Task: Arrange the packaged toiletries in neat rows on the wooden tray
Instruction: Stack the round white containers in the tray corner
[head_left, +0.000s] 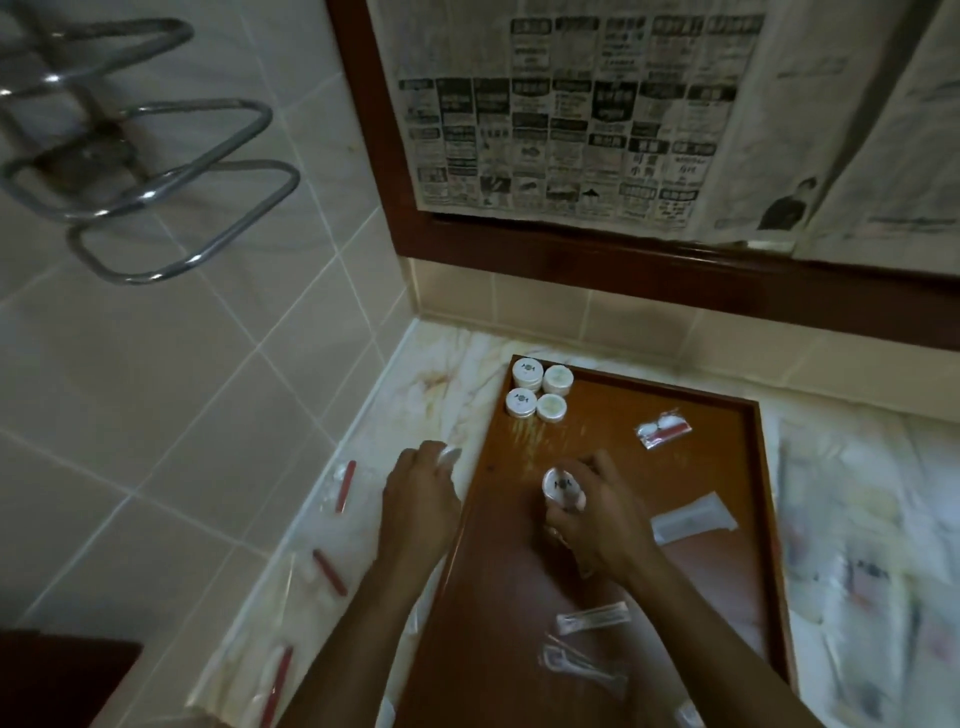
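Both forearms reach in from the bottom edge over the wooden tray. The right hand curls palm-down, its grip clamped on a small round white container with a dark emblem on the lid, held just above the tray's middle. The left hand hangs over the tray's left rim, its grip pinched together on a small white packet, blurred.

Beyond the right grip, in the tray's far left corner, four round containers sit touching in a two-by-two block; two show the same dark emblem, too small to read. Far right of the grip lies a clear packet with red and white pieces; just right of it, a white sachet; nearer the person, clear-wrapped packets.

Left of the left grip, red-and-white packets lie scattered on the marble table. Newspaper covers the framed panel above; its print is illegible.
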